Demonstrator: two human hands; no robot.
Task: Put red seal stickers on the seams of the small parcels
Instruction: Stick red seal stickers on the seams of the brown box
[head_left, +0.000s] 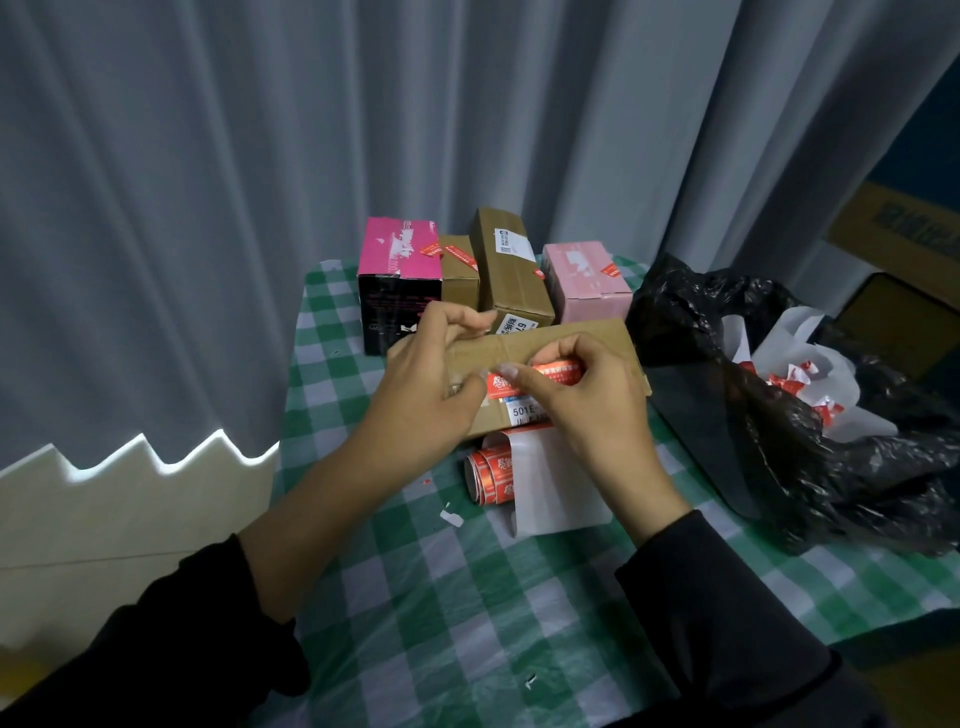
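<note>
Checked tablecloth (467, 597) bears a sticker roll (488, 475); black bag (779, 441) crowds its right.

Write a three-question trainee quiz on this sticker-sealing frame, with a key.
1. True or false: the right hand has its fingers on a red sticker that lies on the flat brown parcel.
2. How many boxes stand in the row behind that parcel?
3. Where does the sticker roll lie? A) on the checked cloth, nearer the person than the parcel; B) on top of the boxes; C) on the floor.
Key: 1 true; 2 four; 3 A.
</note>
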